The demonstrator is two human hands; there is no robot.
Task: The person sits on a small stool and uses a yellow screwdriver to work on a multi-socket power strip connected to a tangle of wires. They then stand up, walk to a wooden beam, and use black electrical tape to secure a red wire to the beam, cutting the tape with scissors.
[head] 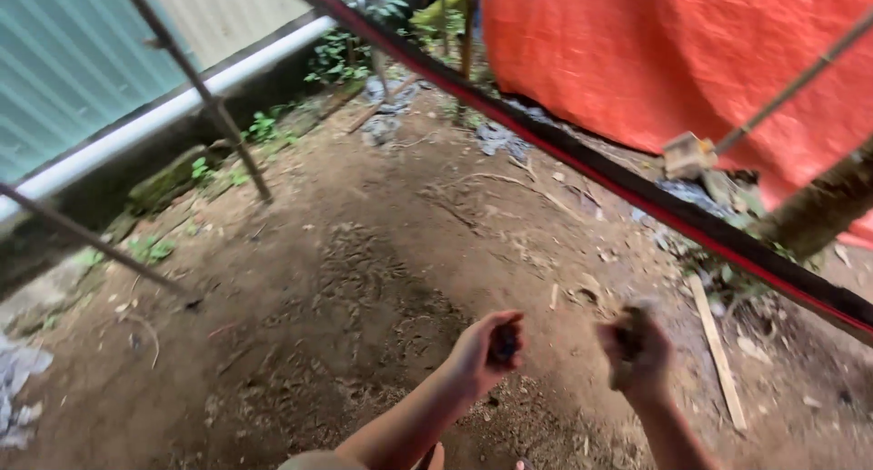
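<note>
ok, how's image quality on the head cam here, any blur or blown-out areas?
Head view: right hand smeared by motion blur; left hand sharper, curled around something dark; the dirt ground is evenly lit in soft shade with no hard shadows; the orange tarp is bright and slightly soft; straight bars bow towards the edges, a wide-lens effect.

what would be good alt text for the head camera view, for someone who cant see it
Looking down, a person's left hand and right hand are each closed around a small dark clump over bare dirt ground. A black and red bar crosses diagonally behind them, with an orange tarp beyond and a white pipe along a wall at left.
</note>
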